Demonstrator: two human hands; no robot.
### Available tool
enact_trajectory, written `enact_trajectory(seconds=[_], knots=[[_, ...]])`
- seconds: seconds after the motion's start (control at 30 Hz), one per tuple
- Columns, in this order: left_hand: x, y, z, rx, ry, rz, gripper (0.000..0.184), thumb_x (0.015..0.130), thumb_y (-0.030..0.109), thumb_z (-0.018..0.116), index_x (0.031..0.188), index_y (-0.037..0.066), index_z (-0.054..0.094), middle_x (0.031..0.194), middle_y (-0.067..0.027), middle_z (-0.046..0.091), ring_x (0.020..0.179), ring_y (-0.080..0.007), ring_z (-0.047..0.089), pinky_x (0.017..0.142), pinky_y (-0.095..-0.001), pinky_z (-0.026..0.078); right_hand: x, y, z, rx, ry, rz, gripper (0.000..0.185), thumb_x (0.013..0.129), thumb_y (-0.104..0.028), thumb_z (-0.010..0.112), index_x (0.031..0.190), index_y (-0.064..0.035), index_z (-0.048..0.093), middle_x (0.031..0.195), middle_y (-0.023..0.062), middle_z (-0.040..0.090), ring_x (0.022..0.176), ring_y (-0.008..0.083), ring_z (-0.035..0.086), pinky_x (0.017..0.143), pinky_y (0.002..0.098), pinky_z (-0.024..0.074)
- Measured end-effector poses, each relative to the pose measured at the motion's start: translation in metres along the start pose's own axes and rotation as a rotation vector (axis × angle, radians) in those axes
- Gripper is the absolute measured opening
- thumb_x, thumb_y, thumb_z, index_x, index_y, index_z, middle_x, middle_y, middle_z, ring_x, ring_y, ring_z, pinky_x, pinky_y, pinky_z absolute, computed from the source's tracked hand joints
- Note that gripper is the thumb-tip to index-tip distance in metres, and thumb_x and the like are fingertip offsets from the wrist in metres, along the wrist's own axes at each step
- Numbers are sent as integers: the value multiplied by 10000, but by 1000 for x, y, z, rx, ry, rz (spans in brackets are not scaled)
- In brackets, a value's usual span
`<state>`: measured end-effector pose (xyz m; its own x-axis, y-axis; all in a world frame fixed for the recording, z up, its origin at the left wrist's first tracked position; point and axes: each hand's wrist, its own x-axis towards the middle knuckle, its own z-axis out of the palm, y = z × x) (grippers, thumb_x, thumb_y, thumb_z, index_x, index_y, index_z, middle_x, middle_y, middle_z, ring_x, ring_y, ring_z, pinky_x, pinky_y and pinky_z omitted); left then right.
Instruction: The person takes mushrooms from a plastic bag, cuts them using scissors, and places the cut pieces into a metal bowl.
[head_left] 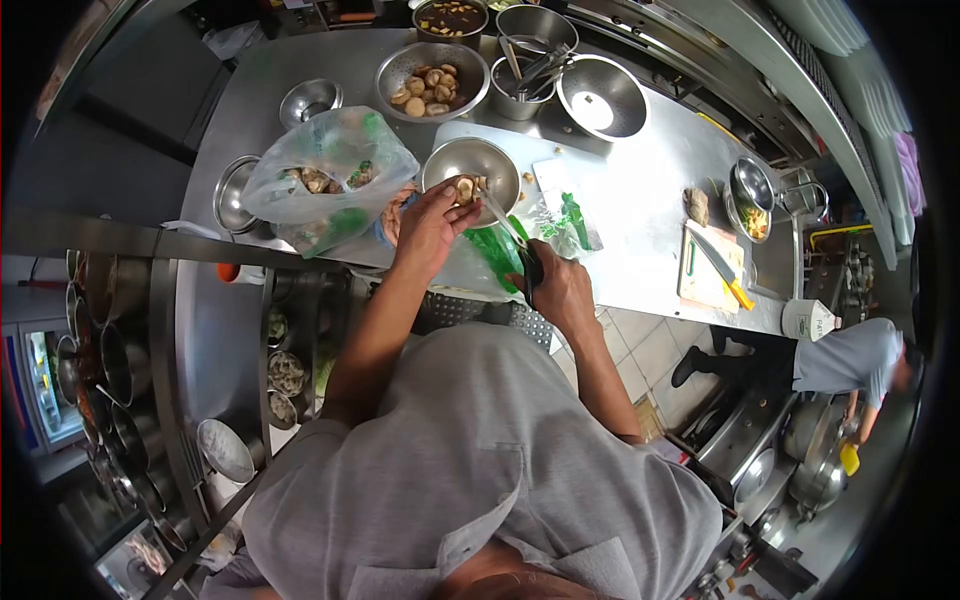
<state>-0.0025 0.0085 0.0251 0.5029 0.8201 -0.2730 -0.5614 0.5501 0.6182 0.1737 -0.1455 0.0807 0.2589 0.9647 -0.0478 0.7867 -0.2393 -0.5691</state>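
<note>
My left hand [432, 228] pinches a brown mushroom [465, 189] over a steel bowl [497, 165]. In my right hand [562, 292] is a pair of scissors [503, 216] with black handles, its blades reaching toward the mushroom. My fingers partly cover the mushroom and the scissor handles. The bowl rests on a white cutting board [520, 148], beside a green plastic bag [492, 250]. Left of the bowl stands a clear plastic bag [290, 205] with more mushrooms inside. Behind it, a perforated steel bowl [392, 72] holds several rounded mushrooms [425, 92].
Steel pots [523, 100] with utensils and a wide bowl [630, 105] line the back. At right, a knife [722, 265] lies on a wooden board [700, 282] near a bowl of chopped food [752, 222]. Another person [845, 358] bends at the far right beside pans.
</note>
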Motion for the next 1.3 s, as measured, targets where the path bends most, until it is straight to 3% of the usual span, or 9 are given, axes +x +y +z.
enact_trajectory(seconds=[0.23, 0.5, 0.7, 0.87, 1.0, 1.1, 1.17, 1.3], knots=[[1, -7, -5, 14, 98, 97, 314, 1009, 168, 706, 1255, -22, 657, 1143, -130, 722, 1025, -252, 712, 948, -409, 596, -4, 0, 14, -112, 49, -83, 530, 836, -316, 834, 1233, -20, 647, 862, 214, 747, 749, 404, 735, 668, 496, 575], [-6, -9, -1, 62, 150, 92, 263, 1021, 190, 689, 1175, -23, 688, 1086, -137, 734, 982, -254, 734, 930, -417, 615, 0, -5, 20, -192, 85, -118, 548, 838, -258, 826, 1282, -22, 609, 870, 206, 742, 726, 387, 729, 618, 477, 564], [-9, -19, 0, 205, 195, 161, 289, 1020, 188, 694, 1182, -51, 698, 1063, -137, 741, 904, -217, 743, 859, -377, 638, 1, -10, 29, -99, 36, -114, 465, 835, -239, 829, 1189, -15, 626, 808, 223, 731, 712, 408, 727, 632, 493, 568], [-3, -24, -9, 367, 230, 188, 310, 1018, 184, 696, 1181, -79, 706, 1018, -123, 747, 835, -172, 732, 805, -328, 637, 4, -5, 46, 126, -35, -86, 351, 821, -251, 856, 975, 11, 678, 771, 260, 706, 720, 451, 710, 658, 532, 548], [0, -17, -4, 655, 317, 231, 300, 1005, 179, 696, 1126, -93, 741, 869, -60, 737, 709, -90, 660, 657, -251, 554, 6, -8, 49, 315, -61, -62, 356, 813, -272, 873, 861, 21, 677, 752, 264, 693, 707, 454, 698, 650, 520, 533], [5, -19, -8, 745, 337, 258, 284, 985, 172, 702, 1094, -84, 759, 775, -26, 716, 654, -60, 610, 591, -232, 489, 10, -9, 47, 334, -126, 7, 414, 825, -314, 882, 814, 36, 662, 689, 228, 684, 632, 410, 689, 624, 480, 524], [8, -23, -15, 759, 347, 267, 275, 974, 169, 707, 1082, -77, 767, 735, -16, 704, 638, -53, 591, 570, -230, 462, 13, -7, 46, 388, -325, 145, 424, 882, -339, 854, 874, 52, 688, 655, 156, 678, 491, 228, 629, 543, 378, 507], [11, -23, -21, 815, 334, 278, 260, 957, 161, 709, 1051, -75, 766, 739, -34, 711, 642, -61, 605, 597, -235, 484, 15, -9, 44, 479, -382, 220, 388, 894, -322, 848, 886, 33, 691, 637, 110, 675, 444, 141, 586, 479, 315, 468]])
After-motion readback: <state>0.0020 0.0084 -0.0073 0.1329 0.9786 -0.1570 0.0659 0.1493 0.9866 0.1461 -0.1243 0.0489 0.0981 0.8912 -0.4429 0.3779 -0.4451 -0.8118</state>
